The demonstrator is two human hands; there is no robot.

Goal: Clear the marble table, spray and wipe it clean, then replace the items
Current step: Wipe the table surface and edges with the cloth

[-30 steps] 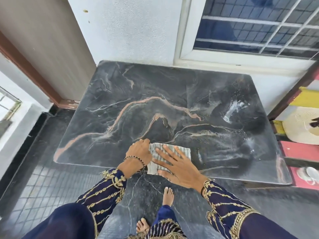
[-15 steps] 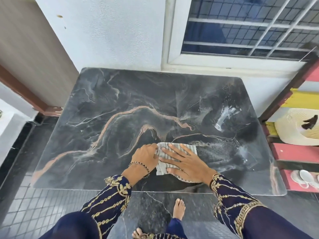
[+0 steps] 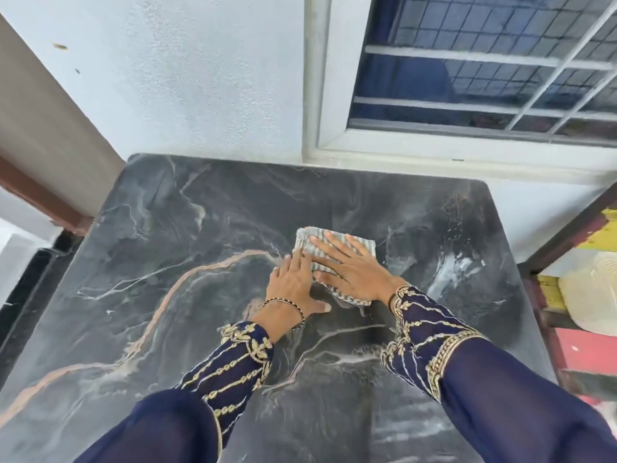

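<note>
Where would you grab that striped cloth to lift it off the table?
Probably its far folded edge, pinched from the window side: the striped cloth lies flat, and the right hand and left hand cover its near part, leaving only that thick edge free.

You wear long, sheer navy-blue sleeves: the left sleeve (image 3: pixel 213 389) and right sleeve (image 3: pixel 474 379) both carry gold leaf-and-chain embroidery toward the cuffs. A thin black-and-gold beaded bracelet (image 3: pixel 284 300) circles your left wrist.
</note>
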